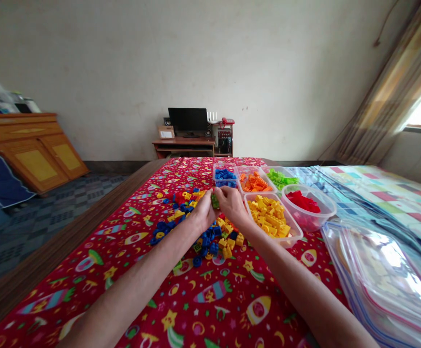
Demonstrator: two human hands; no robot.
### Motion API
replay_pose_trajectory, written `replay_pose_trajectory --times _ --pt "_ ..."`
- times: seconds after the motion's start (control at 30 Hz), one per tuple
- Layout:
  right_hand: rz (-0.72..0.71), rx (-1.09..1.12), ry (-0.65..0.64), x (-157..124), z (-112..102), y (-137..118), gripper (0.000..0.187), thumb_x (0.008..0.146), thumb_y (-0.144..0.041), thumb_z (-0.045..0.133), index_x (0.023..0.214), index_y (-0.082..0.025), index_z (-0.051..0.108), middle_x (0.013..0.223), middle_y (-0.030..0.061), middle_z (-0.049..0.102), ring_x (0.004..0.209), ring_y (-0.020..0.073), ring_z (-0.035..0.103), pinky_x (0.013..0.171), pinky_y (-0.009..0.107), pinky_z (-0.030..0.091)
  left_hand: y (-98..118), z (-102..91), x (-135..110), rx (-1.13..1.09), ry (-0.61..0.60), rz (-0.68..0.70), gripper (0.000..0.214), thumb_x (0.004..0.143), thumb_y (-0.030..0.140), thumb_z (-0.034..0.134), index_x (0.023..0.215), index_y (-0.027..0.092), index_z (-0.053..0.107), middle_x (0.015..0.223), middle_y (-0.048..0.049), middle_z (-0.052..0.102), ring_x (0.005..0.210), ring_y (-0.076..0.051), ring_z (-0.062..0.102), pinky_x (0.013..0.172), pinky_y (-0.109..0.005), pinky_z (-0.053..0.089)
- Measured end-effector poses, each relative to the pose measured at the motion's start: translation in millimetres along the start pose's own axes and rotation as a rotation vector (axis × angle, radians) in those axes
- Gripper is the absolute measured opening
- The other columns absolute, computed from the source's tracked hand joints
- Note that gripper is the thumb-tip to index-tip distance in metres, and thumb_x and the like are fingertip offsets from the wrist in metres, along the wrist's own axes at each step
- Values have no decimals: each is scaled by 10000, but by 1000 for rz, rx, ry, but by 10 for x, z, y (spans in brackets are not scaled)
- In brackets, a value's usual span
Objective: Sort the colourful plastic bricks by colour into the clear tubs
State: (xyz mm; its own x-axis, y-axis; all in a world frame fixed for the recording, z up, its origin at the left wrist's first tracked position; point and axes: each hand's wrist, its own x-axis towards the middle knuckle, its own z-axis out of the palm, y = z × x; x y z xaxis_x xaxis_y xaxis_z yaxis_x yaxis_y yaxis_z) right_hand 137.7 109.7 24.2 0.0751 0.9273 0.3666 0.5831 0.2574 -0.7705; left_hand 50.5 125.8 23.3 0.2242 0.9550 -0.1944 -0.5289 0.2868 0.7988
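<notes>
My left hand [203,211] and my right hand [232,205] meet above a loose pile of blue, yellow and other bricks [199,227] on a red patterned tablecloth [195,299]. Both hands have their fingers closed on a small green brick piece [214,200] held between them. Behind and to the right stand clear tubs of sorted bricks: blue [225,177], orange [255,182], green [282,179], yellow [271,217], and a round tub of red ones [306,203].
A stack of clear zip bags [380,280] lies at the right on a checked cloth. The table's wooden edge [50,251] runs along the left. A desk with a monitor [188,121] stands at the far wall, an orange cabinet [32,150] at left.
</notes>
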Motion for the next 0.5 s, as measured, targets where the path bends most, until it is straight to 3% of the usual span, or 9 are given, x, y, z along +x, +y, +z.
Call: replay_pose_trajectory --times 0.1,0.2,0.33,0.5 --pt "-94 -341 -4 -144 -7 -111 291 948 -368 363 1030 -179 568 921 80 597 801 166 572 730 269 419 -8 71 -109 -21 32 -3 315 942 254 305 839 156 586 687 -35 661 744 -174 672 699 -290 556" --pt "-98 -556 -112 -220 -36 -192 309 968 -339 307 1173 -183 478 1009 113 566 830 187 577 750 299 427 24 68 -169 -23 21 8 382 959 311 262 836 157 590 736 -52 676 797 -195 677 740 -316 554" --pt "-107 -539 -132 -196 -64 -161 311 975 -308 271 1172 -168 466 1011 121 576 845 195 577 761 309 426 26 33 -194 40 -123 13 396 950 376 266 919 154 593 831 -78 683 819 -210 667 735 -337 544" --pt "-139 -388 -48 -106 -68 -29 261 957 -290 336 1061 -161 538 976 105 628 906 187 585 775 275 412 20 38 -215 116 -136 90 299 939 411 342 872 198 541 838 -39 656 834 -187 649 762 -314 530"
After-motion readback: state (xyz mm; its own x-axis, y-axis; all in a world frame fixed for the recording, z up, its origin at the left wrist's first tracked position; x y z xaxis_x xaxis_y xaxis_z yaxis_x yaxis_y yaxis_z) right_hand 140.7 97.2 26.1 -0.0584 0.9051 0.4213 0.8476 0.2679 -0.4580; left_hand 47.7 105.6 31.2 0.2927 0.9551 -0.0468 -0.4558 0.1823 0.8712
